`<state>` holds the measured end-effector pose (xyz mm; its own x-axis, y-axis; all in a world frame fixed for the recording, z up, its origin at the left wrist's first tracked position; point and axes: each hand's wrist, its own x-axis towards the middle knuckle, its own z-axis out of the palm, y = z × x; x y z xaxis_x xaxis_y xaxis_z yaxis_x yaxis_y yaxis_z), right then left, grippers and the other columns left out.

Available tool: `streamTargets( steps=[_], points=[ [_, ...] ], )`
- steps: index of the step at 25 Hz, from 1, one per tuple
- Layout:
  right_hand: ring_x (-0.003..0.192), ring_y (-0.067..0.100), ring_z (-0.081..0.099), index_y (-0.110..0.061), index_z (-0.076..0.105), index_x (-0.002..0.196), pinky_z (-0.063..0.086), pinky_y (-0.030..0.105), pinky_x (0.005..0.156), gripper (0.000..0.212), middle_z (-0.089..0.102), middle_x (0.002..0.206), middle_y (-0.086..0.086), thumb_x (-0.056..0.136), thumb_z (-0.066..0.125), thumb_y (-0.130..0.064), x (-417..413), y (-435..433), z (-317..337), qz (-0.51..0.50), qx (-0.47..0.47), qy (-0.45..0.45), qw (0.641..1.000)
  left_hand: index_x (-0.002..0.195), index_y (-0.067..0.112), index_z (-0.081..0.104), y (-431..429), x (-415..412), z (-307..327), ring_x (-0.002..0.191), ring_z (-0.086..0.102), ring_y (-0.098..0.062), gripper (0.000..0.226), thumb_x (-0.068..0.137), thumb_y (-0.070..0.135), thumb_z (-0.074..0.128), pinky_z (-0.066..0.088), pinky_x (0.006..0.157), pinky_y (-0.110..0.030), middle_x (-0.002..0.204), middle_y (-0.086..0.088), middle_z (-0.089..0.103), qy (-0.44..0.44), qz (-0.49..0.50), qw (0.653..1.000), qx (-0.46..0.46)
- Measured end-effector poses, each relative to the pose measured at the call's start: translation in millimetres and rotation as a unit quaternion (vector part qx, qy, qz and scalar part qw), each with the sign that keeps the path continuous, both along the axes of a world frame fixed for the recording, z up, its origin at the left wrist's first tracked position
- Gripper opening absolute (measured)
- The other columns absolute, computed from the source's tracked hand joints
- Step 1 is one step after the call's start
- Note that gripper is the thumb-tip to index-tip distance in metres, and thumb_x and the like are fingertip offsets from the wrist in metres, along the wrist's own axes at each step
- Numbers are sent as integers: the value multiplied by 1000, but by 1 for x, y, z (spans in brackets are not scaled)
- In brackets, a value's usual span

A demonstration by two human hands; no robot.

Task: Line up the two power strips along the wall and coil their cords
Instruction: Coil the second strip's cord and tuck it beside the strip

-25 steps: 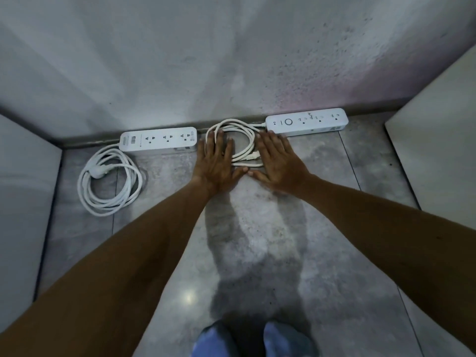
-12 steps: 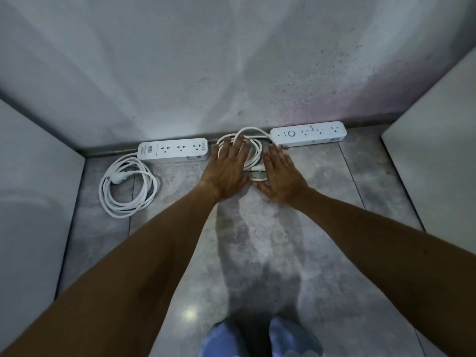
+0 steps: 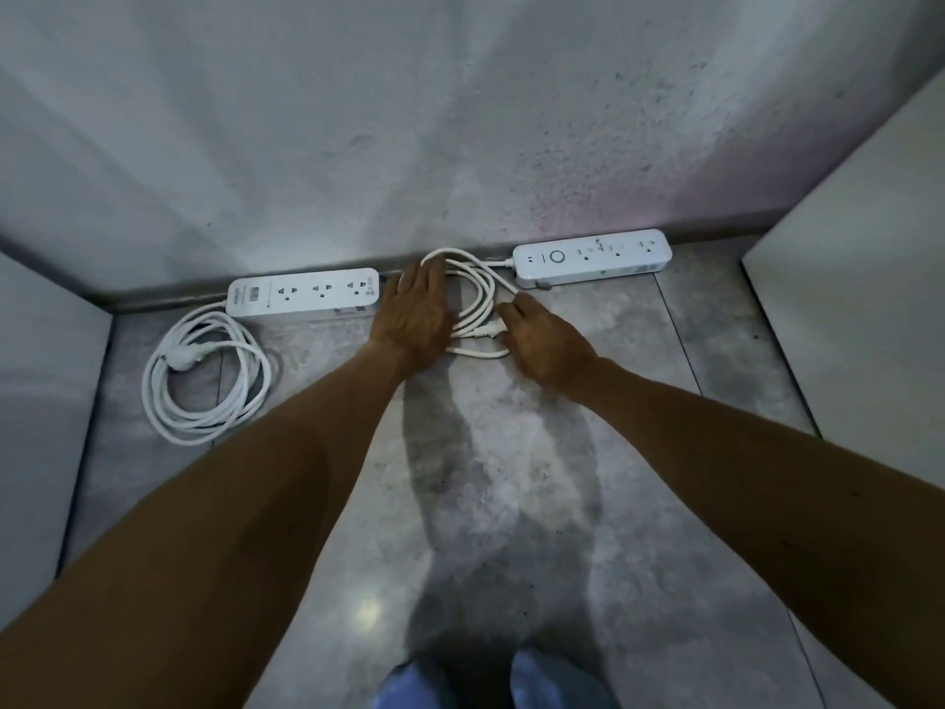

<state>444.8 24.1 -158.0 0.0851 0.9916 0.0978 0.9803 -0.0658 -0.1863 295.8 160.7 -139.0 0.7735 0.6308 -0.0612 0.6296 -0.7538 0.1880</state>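
Note:
Two white power strips lie against the foot of the wall. The left power strip (image 3: pixel 304 292) has its cord (image 3: pixel 204 381) coiled on the floor in front of its left end, plug inside the loops. The right power strip (image 3: pixel 591 257) has its cord (image 3: pixel 478 299) looped between the two strips. My left hand (image 3: pixel 417 317) lies flat on the left side of that coil, fingers together. My right hand (image 3: pixel 544 345) rests at the coil's right side, fingers curled by the plug; whether it grips is unclear.
A grey wall (image 3: pixel 460 120) rises behind the strips. Pale panels stand at the left (image 3: pixel 41 401) and right (image 3: pixel 859 278), boxing in the tiled floor (image 3: pixel 486 478). My feet (image 3: pixel 511 678) show at the bottom edge.
My left hand slid forward over the coil's left side. My right hand drew back to the right and curled its fingers, uncovering more of the looped cord.

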Motion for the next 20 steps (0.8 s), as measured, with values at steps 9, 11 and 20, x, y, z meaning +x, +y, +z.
streamTargets(
  steps=[9, 11, 20],
  points=[
    [76, 31, 65, 0, 57, 109, 53, 33, 51, 34, 61, 105, 23, 88, 32, -7, 3, 6, 2, 54, 11, -133, 990, 151, -2, 23, 5, -1, -5, 140, 35, -37, 121, 71, 85, 48, 32, 114, -50, 154, -22, 34, -17, -25, 1000, -7],
    [76, 35, 65, 1, 55, 110, 55, 37, 50, 39, 59, 107, 25, 91, 23, -12, 0, 11, 2, 68, 4, -138, 988, 154, 0, 13, 3, -3, -9, 146, 24, -39, 135, 61, 96, 33, 23, 117, -56, 161, -21, 19, 17, -29, 999, -10],
    [73, 30, 61, 0, 54, 116, 48, 34, 54, 33, 60, 96, 19, 100, 41, -26, 8, 10, 1, 71, 79, -107, 989, 155, 8, -5, 7, 1, -25, 150, 3, -45, 145, 50, 106, 14, 3, 115, -69, 166, -12, -1, 128, -10, 992, 8]
  ],
)
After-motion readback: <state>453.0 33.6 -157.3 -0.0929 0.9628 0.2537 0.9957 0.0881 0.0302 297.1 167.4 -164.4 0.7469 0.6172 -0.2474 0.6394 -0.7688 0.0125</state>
